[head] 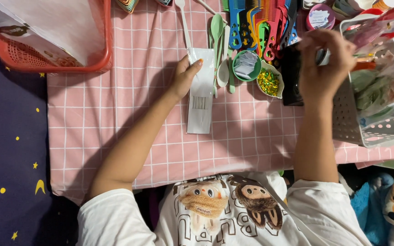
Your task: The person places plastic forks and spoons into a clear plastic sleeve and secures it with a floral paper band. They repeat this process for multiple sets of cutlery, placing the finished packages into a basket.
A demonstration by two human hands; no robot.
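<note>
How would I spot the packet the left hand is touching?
Start at the pink checked tablecloth. Near its middle lies a long white packet under the left hand, below the green spoons. It is the only flat, pale strip there.

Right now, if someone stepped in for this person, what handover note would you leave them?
Left hand: flat on the top of a long clear pouch that lies on the pink checked cloth; a white utensil handle sticks out of its top.
Right hand: raised at a black box beside the grey basket, fingers pinched; what they hold is hidden.
Nearby: green spoons, combs, two small bowls.
Done: one pouch laid out.
Left: cannot tell whether the pouch is sealed or full.
</note>
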